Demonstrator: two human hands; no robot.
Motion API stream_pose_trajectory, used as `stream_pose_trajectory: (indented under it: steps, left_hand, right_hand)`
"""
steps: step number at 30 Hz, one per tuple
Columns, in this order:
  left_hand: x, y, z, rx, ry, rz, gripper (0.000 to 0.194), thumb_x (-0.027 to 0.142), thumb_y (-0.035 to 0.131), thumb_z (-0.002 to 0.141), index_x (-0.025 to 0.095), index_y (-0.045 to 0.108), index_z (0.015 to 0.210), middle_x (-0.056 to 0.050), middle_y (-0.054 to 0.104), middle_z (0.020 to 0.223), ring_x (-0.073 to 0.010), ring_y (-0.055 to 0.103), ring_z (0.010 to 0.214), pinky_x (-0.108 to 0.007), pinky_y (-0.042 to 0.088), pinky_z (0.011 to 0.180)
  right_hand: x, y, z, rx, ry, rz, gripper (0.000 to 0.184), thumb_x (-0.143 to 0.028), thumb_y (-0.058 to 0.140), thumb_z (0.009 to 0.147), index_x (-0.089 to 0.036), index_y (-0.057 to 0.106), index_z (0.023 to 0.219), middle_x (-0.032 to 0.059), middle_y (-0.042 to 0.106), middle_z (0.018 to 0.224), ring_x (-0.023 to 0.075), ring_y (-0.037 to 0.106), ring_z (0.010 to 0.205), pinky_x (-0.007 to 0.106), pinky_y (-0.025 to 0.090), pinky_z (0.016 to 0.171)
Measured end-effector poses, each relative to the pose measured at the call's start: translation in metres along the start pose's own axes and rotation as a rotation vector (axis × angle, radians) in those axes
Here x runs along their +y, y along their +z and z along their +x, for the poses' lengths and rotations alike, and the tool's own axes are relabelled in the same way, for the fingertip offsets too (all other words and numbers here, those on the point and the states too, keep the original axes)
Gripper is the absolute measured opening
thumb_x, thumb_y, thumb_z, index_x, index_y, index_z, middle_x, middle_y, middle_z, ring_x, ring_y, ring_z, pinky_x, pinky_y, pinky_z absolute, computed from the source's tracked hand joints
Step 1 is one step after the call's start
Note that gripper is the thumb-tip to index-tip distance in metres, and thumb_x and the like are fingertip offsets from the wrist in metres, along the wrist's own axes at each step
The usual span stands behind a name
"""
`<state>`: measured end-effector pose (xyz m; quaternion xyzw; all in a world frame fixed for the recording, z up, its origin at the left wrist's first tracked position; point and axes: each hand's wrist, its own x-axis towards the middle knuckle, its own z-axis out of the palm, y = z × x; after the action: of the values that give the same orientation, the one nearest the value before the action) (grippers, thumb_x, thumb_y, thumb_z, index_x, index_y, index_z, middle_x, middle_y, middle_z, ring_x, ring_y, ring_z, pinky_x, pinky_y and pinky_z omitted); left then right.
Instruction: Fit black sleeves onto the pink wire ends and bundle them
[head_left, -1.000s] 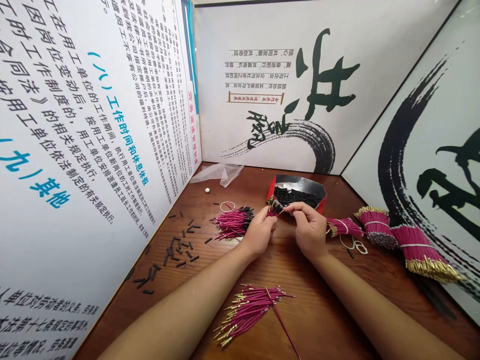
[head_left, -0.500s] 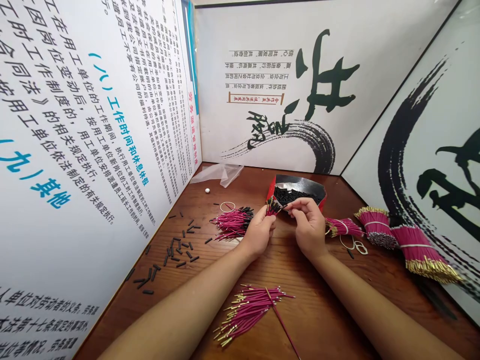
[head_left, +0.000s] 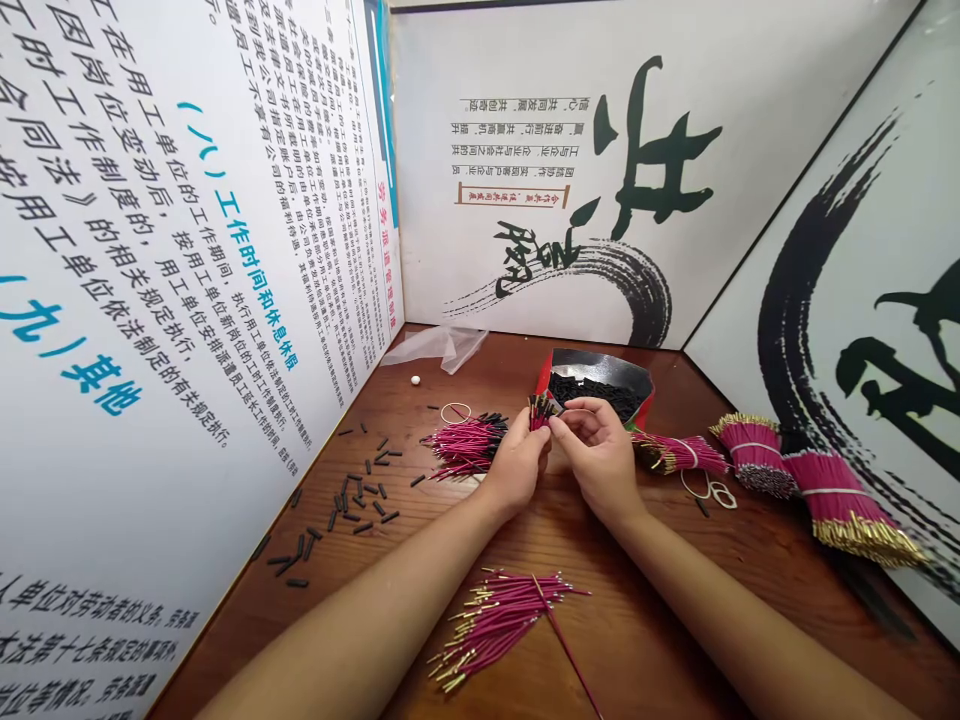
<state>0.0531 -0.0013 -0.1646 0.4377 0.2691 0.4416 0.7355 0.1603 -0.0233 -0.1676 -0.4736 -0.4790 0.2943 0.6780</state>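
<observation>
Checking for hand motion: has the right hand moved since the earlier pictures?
Yes: judged against the red box, the right hand shifted left, toward the left hand.

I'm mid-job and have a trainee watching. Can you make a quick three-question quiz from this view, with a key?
1. Multiple choice: what is in the left grip?
A) the small white ball
B) a bunch of magenta wires
C) a white loop

2. True or false: in the picture, the crumpled translucent plastic lies further left than the red-sided box.

3. Fill in the blank: the red-sided box holds many small ____ pieces.

Key: 1. B. 2. True. 3. black.
</observation>
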Motion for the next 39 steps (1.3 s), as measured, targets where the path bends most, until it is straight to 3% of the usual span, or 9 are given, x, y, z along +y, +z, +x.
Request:
stream_pose_trajectory:
  steps: [14,23,27,34,39]
  left_hand:
    - [0.001,0.001,-0.001,0.029,0.012,0.031,0.01,0.022,0.052,0.085,0.018,0.047,0.093,0.009,0.033,0.058,-0.0056,0.023,0.046,-0.019,0.019,0.046]
    - [0.004,0.002,-0.001,0.039,-0.023,0.0,0.012,0.022,0.054,0.085,0.019,0.046,0.092,0.009,0.032,0.058,-0.0045,0.02,0.045,-0.019,0.018,0.046]
    - [0.004,0.001,-0.002,0.022,-0.031,0.01,0.011,0.02,0.052,0.083,0.018,0.047,0.093,0.009,0.031,0.057,-0.0047,0.019,0.045,-0.018,0.017,0.046]
    - [-0.001,0.0,0.0,0.009,0.004,0.054,0.014,0.025,0.056,0.08,0.017,0.051,0.092,0.008,0.034,0.058,-0.0049,0.023,0.046,-0.019,0.019,0.046]
    - [-0.003,-0.001,0.002,0.016,0.002,0.068,0.015,0.025,0.057,0.079,0.017,0.052,0.092,0.008,0.034,0.059,-0.0051,0.023,0.046,-0.019,0.019,0.047]
  right_hand:
    - [0.003,-0.001,0.0,-0.009,-0.008,-0.03,0.032,-0.041,0.08,0.072,-0.022,0.06,0.088,0.0019,0.069,0.078,0.017,0.065,0.072,0.032,0.054,0.069]
    - [0.002,0.0,0.0,-0.038,-0.002,-0.023,0.034,-0.038,0.075,0.075,-0.023,0.055,0.099,-0.0001,0.067,0.076,0.0164,0.063,0.07,0.03,0.052,0.067]
    - [0.002,-0.002,0.0,-0.06,-0.081,-0.102,0.027,-0.033,0.067,0.08,-0.023,0.059,0.103,0.0031,0.066,0.088,0.0176,0.062,0.078,0.032,0.051,0.07]
    - [0.004,-0.009,0.001,-0.106,-0.334,-0.339,0.029,-0.021,0.057,0.084,-0.026,0.066,0.112,0.0065,0.06,0.109,0.0201,0.057,0.092,0.032,0.047,0.068]
    - [0.001,-0.009,0.001,-0.082,-0.346,-0.352,0.022,-0.021,0.058,0.084,-0.025,0.067,0.103,0.0065,0.06,0.105,0.0205,0.057,0.091,0.032,0.047,0.067]
